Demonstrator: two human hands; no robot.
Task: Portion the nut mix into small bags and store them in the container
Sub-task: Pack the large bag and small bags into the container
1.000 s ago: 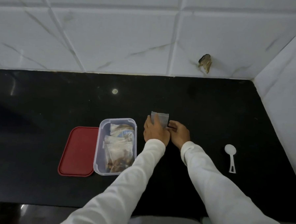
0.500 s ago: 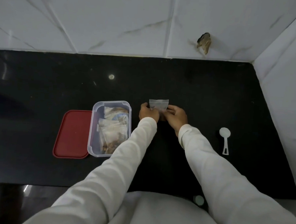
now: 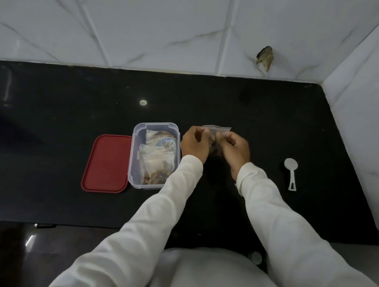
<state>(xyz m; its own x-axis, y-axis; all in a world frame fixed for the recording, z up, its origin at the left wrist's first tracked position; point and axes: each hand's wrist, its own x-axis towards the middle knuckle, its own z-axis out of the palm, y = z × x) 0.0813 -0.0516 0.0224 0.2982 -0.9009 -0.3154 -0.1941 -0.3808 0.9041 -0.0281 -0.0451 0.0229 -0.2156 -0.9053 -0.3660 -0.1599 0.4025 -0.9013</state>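
The left hand (image 3: 195, 144) and right hand (image 3: 236, 149) are pinching, fingers curled, the top corners of a small clear plastic nut bag (image 3: 216, 130), likely light, limp and slippery.

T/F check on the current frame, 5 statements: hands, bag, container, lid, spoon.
1. Both hands pinch the small clear bag. True: the left hand and right hand hold the small clear bag near its top edge.
2. The red lid is on the container. False: the red lid lies flat on the black countertop, beside the open container on its left.
3. The container already holds filled bags. True: several filled bags lie inside.
4. The right hand holds the white spoon. False: the white spoon lies on the countertop to the right of the hands, untouched.
5. The spoon sits inside the container. False: it is well apart from it.
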